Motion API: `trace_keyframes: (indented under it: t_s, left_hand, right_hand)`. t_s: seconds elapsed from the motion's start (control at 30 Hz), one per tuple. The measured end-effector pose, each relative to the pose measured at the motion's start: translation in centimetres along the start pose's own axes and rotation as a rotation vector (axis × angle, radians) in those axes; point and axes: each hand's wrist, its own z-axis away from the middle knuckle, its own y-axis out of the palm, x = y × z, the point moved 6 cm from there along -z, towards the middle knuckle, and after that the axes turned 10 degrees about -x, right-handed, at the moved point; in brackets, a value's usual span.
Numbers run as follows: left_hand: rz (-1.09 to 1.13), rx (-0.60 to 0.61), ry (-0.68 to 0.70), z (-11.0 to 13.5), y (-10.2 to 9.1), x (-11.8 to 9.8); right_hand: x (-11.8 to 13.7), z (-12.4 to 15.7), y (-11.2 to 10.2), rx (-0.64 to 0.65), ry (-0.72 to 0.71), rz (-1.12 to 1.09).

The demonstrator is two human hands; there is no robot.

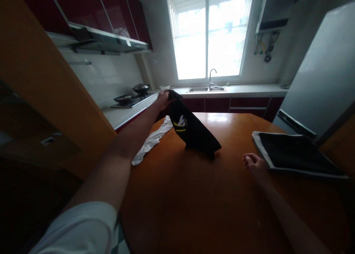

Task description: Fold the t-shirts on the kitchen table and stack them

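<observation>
My left hand (164,100) is stretched far forward and closed on a bunched end of a black cloth (191,130) with a white and yellow print. From that grip the cloth hangs at a slant, its lower end at the wooden table (177,206). Whether it is a shirt or another garment I cannot tell. Behind and left of it, a crumpled white cloth (154,140) lies along the table's left edge. My right hand (255,164) is over the right half of the table, fingers curled in, with nothing visible in them, near a flat black item with a white border (299,154).
A gas hob (133,100) with pans is on the left counter under a range hood (111,41). Under the window, a sink (206,89) with a tap is set in the far counter. A tall fridge (318,65) stands at the right.
</observation>
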Motion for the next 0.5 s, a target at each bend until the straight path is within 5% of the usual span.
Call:
trace_keyframes:
  t_s: [0.13,0.23,0.37,0.47,0.5]
  left_hand:
    - [0.077,-0.026,0.275,-4.0,1.7,-6.5]
    - [0.055,-0.055,0.414,-5.2,0.5,-8.8]
    - [-0.122,-0.095,0.500,-3.7,-5.6,-6.9]
    - [-0.463,-0.108,0.496,-0.3,-13.0,-2.8]
    - [-0.662,-0.021,0.438,1.1,-15.2,-0.7]
  right_hand:
    - [0.6,0.5,0.9,0.070,-0.054,0.037]
    - [1.1,0.6,1.1,0.096,-0.082,0.051]
    - [0.9,0.5,1.2,0.125,-0.076,0.043]
    - [0.5,0.4,1.3,0.146,-0.081,0.052]
    - [0.4,0.3,1.4,0.152,-0.085,0.058]
